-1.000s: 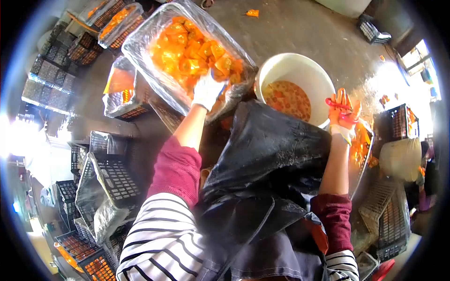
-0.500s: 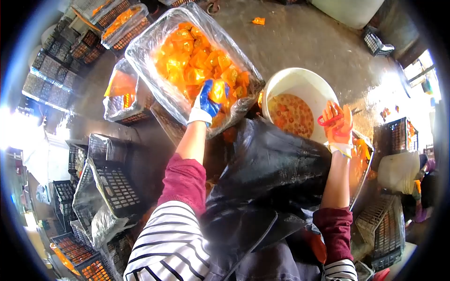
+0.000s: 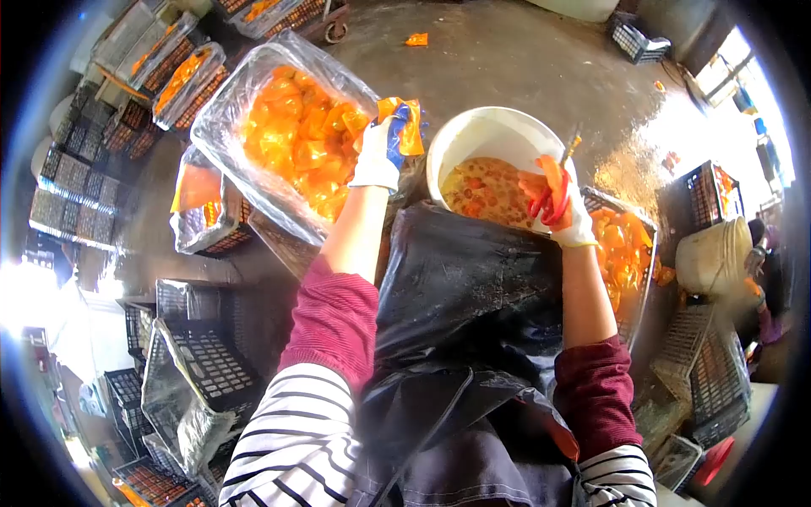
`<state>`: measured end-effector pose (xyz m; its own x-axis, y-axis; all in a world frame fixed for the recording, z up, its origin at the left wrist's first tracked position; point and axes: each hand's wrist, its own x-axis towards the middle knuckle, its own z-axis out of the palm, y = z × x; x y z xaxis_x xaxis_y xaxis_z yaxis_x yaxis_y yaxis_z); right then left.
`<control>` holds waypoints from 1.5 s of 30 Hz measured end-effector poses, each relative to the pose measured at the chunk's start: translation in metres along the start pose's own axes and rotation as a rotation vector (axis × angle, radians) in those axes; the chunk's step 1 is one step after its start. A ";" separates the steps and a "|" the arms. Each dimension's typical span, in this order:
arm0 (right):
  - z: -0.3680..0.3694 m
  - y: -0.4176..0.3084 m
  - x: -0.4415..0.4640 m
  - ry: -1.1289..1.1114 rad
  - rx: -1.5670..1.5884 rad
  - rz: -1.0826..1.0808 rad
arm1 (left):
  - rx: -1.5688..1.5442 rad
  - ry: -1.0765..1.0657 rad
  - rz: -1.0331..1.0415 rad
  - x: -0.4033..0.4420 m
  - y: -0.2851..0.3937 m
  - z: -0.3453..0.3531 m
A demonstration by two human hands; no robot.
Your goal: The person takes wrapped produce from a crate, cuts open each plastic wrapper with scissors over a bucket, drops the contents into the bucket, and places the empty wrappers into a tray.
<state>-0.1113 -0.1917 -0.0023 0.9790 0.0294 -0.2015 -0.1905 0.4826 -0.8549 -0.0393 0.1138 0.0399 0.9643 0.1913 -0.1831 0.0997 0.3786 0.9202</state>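
My left hand (image 3: 384, 152), in a blue and white glove, is closed round a glossy orange piece (image 3: 411, 131) whose exact kind I cannot make out. It is at the right edge of a plastic-lined crate (image 3: 213, 127) heaped with similar orange pieces (image 3: 296, 135). My right hand (image 3: 564, 207), in an orange and white glove, is closed on a red-handled tool (image 3: 549, 198); a thin tip sticks up above the fingers. This hand is over the right rim of a white bucket (image 3: 452, 139), which holds liquid with orange bits (image 3: 490, 190).
Another lined crate of orange pieces (image 3: 621, 253) stands by my right forearm. Black crates (image 3: 207, 363) are stacked at left. A pale bucket (image 3: 714, 258) and a person's hand (image 3: 754, 287) are at far right. One orange piece (image 3: 416, 40) lies on the wet floor.
My left hand has lifted the orange piece from the heap to the crate's right edge. My right hand has turned inward and closed over the bucket rim. The whole view has shifted.
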 end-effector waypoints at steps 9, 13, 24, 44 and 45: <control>0.020 0.013 0.005 -0.082 -0.264 0.053 | -0.530 -0.429 -0.202 0.012 -0.051 0.081; 0.021 0.003 -0.007 -0.135 -0.390 0.092 | -0.379 -0.362 -0.227 0.015 -0.072 0.078; 0.043 -0.013 -0.016 -0.165 -0.696 0.146 | 0.021 -0.511 -0.174 0.012 -0.049 0.069; 0.033 -0.001 -0.006 -0.019 -0.701 -0.010 | 0.233 -0.515 0.094 0.004 -0.079 0.086; 0.034 0.000 -0.004 -0.051 -0.753 -0.098 | 0.227 -0.522 0.092 0.002 -0.077 0.087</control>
<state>-0.1128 -0.1616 0.0146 0.9926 0.0665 -0.1012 -0.0824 -0.2423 -0.9667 -0.0235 0.0062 -0.0015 0.9591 -0.2798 0.0429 0.0045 0.1665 0.9860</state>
